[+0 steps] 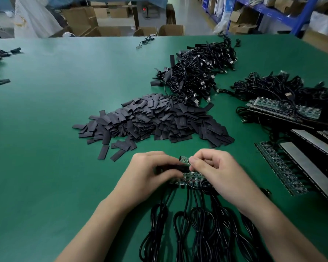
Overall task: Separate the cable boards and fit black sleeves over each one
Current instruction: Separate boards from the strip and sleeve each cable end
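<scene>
Over the green surface (45,129), the left hand (150,173) holds a black sleeve (181,168); the right hand (216,167) pinches a small cable board (183,159).

The table (55,129) has a smooth, matt green covering. The sleeves (151,121) heaped mid-table are matt black, probably soft plastic. The near cables (187,224) have glossy black jackets, and the board strip (192,177) is shiny green laminate. Plugs in the far cable heap (197,72) glint like bare metal. The far boxes (80,17) are dull brown cardboard.
</scene>
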A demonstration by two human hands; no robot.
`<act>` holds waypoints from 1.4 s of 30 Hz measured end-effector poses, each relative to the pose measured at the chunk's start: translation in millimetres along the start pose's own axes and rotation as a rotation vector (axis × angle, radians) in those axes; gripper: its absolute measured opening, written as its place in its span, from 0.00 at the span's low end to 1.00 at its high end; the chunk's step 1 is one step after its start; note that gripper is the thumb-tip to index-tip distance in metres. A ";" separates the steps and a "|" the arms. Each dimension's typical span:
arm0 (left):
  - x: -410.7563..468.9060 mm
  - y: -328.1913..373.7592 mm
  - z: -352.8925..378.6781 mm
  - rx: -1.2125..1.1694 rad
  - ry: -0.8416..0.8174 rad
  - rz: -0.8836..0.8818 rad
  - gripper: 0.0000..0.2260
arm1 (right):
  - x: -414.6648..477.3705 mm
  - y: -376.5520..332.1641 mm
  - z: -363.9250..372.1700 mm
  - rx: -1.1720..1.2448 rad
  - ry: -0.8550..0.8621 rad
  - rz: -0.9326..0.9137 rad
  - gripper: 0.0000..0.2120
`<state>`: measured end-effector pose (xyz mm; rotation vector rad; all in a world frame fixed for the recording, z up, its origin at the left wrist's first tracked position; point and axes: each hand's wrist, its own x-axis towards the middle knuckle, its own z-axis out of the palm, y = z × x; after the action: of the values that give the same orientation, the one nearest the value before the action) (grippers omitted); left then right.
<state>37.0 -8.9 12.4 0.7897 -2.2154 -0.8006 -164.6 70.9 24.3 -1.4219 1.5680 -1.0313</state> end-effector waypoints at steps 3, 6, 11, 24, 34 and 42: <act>-0.1 1.0 0.0 -0.212 0.065 -0.115 0.11 | -0.6 0.7 0.9 0.030 0.035 -0.020 0.12; -0.8 1.9 2.9 -0.301 0.051 -0.173 0.11 | -0.2 2.6 3.0 0.016 0.021 -0.029 0.11; -1.8 3.8 2.9 -0.087 0.036 -0.004 0.09 | 1.7 3.4 5.3 0.107 0.000 -0.004 0.12; -1.3 -2.9 1.2 0.025 0.190 0.043 0.12 | 0.3 0.1 0.2 0.063 0.086 -0.069 0.19; -0.1 -0.4 0.6 0.003 0.201 0.054 0.09 | -3.3 -5.6 1.4 -0.050 0.131 -0.120 0.15; -0.1 -0.4 -0.9 0.065 0.193 0.054 0.10 | -3.6 -5.0 1.5 -0.084 0.125 -0.144 0.15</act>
<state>37.9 -9.4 12.6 0.7999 -2.0899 -0.6026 -161.0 74.1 28.4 -1.5727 1.6335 -1.1709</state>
